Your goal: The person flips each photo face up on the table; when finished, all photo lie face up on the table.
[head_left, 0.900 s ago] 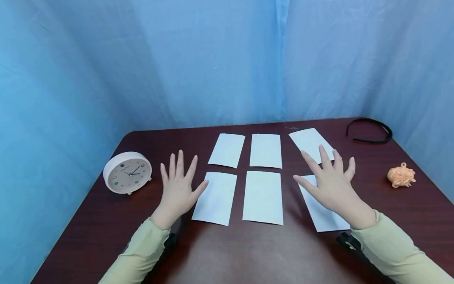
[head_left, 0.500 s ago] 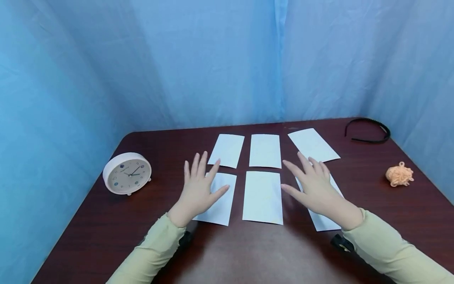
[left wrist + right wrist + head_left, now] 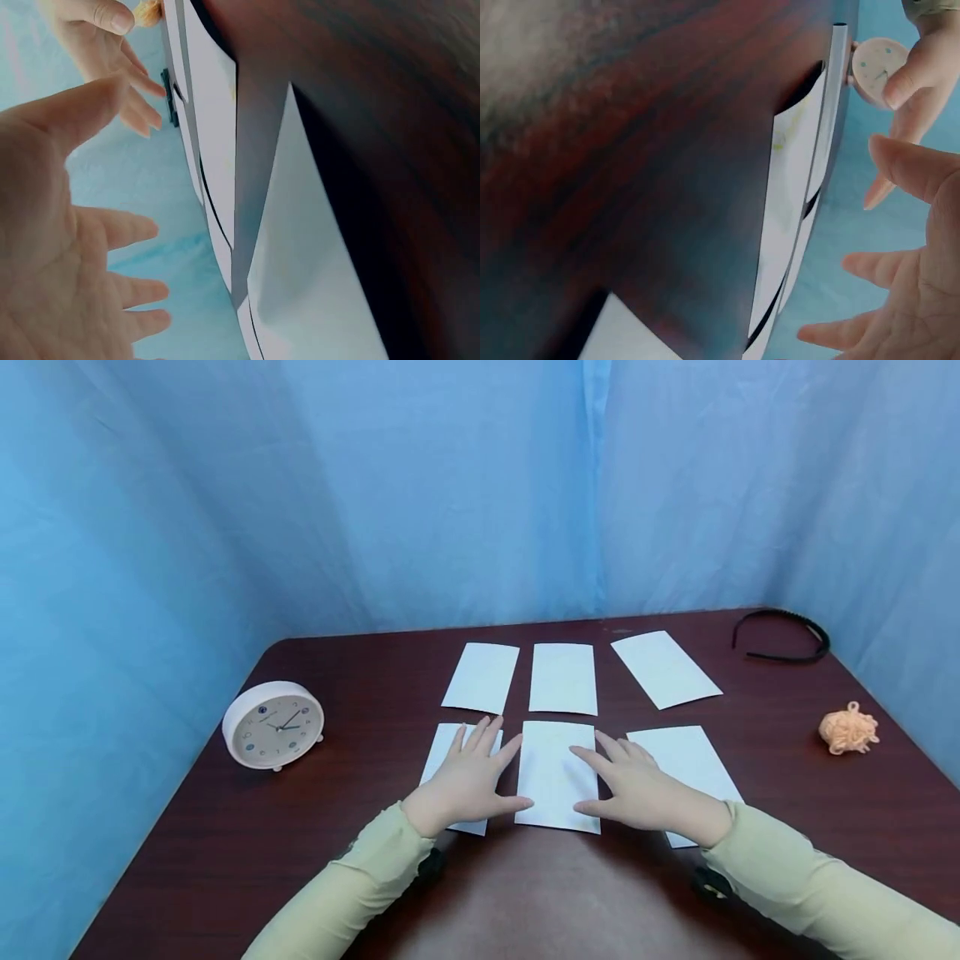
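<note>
My left hand (image 3: 467,781) hovers over the front left white card (image 3: 442,750), covering much of it, with its thumb reaching to the front middle card (image 3: 557,768). From the other side my right hand (image 3: 637,785) points its thumb and fingers over that middle card's right edge. Its palm and wrist partly cover the front right card (image 3: 693,760). Both hands have spread fingers and hold nothing. In the left wrist view a gap shows between the left hand (image 3: 52,240) and the cards; the right wrist view likewise shows the right hand (image 3: 915,277) above the table.
Behind lie three more white cards: back left (image 3: 482,678), back middle (image 3: 562,680) and a slanted back right one (image 3: 663,668). A white clock (image 3: 274,727) stands left. A black headband (image 3: 787,658) and a peach yarn ball (image 3: 848,731) lie right. Blue curtains (image 3: 450,493) enclose the table.
Both hands have moved inward and toward the near side, closing in on the front middle card from either side. The cards, clock, headband and yarn ball stay in place.
</note>
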Available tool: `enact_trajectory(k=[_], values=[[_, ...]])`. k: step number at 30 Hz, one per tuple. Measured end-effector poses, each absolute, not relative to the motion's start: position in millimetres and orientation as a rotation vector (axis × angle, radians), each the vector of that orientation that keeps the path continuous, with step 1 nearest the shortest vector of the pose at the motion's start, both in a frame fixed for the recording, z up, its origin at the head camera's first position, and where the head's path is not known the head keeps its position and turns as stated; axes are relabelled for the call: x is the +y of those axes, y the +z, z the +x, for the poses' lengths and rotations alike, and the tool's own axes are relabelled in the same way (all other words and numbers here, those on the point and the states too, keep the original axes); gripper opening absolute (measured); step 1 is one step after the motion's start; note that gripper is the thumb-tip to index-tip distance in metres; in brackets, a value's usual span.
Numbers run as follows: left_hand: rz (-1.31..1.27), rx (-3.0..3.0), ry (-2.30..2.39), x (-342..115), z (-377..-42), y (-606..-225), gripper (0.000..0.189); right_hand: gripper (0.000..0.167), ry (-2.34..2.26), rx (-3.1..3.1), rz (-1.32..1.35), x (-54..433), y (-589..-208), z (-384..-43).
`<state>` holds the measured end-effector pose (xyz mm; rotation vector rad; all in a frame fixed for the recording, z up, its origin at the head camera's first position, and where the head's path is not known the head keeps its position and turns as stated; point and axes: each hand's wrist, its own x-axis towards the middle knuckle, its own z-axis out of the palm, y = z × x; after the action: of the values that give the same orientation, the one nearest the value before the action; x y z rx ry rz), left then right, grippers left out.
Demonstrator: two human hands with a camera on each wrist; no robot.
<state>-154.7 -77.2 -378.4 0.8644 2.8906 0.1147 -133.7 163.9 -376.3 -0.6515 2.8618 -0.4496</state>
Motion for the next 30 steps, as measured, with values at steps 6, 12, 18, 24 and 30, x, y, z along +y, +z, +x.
enact_trajectory(k=[6, 12, 18, 24, 30], values=[[0.856, 2.785, 0.048, -62.3, -150.2, -379.6, 0.087, 0.078, -0.514, 2.733, -0.672, 165.3, -378.2, -134.3], [0.816, 2.706, -0.01, -53.2, -149.1, -381.9, 0.094, 0.079, -0.529, 2.684, -0.669, 166.0, -377.9, -132.8], [0.802, 2.674, -0.016, -54.2, -149.7, -381.6, 0.091, 0.073, -0.509, 2.65, -0.771, 163.8, -378.4, -133.4], [0.831, 2.684, -0.027, -55.3, -150.4, -383.3, 0.087, 0.067, -0.494, 2.658, -0.821, 161.7, -378.4, -132.9], [0.837, 2.697, -0.032, -54.3, -151.7, -386.7, 0.086, 0.07, -0.487, 2.666, -0.809, 163.0, -381.5, -132.9]])
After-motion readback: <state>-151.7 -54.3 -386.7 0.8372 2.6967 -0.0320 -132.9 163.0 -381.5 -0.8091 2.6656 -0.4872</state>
